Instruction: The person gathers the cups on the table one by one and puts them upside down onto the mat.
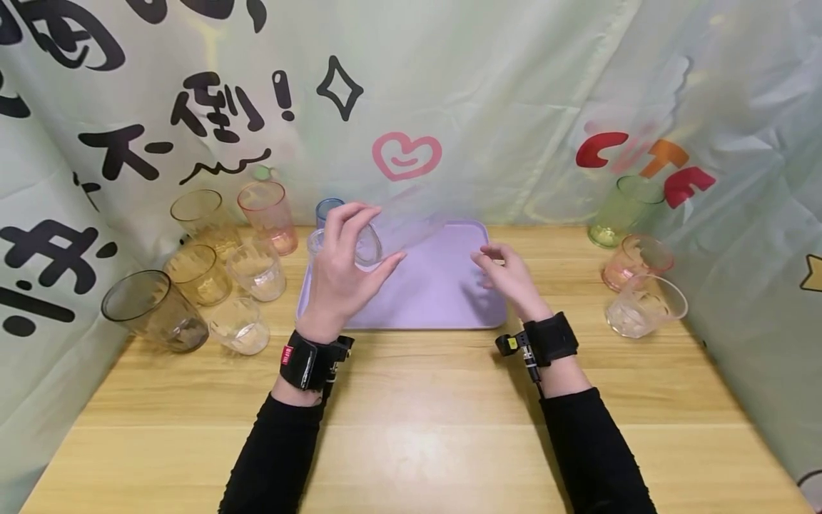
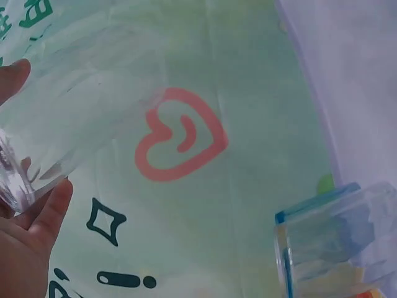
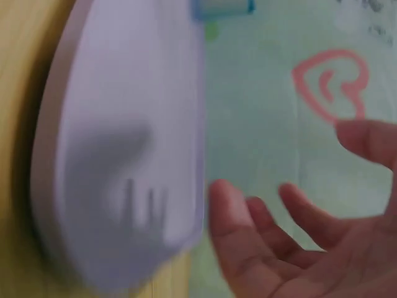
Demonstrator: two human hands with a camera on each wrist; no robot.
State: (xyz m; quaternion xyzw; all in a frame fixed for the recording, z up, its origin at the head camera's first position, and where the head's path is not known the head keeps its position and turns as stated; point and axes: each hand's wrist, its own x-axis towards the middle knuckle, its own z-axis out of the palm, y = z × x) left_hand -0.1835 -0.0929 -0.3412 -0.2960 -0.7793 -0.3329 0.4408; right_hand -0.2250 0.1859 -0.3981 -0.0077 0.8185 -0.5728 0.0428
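My left hand (image 1: 340, 278) grips a tall clear glass (image 1: 414, 218) near its thick base, thumb on one side and fingers on the other. The glass is held above a lilac tray (image 1: 424, 303), tilted, with its far end toward the upper right; its outline is faint. In the left wrist view the thumb and a finger press the glass (image 2: 74, 105) from opposite sides. Above the tray's right side hovers my right hand (image 1: 510, 278), fingers loosely bent and holding nothing. A blue-rimmed glass (image 1: 330, 208) stands at the tray's back left, partly hidden by the left hand.
Left of the tray stand several glasses: smoky grey (image 1: 154, 310), amber (image 1: 198, 275), pink (image 1: 268, 218) and clear (image 1: 240, 326). On the right are a green glass (image 1: 624, 210), a pink one (image 1: 636, 263) and a clear one (image 1: 644, 307). A printed curtain (image 1: 488, 128) hangs behind the wooden table (image 1: 411, 414).
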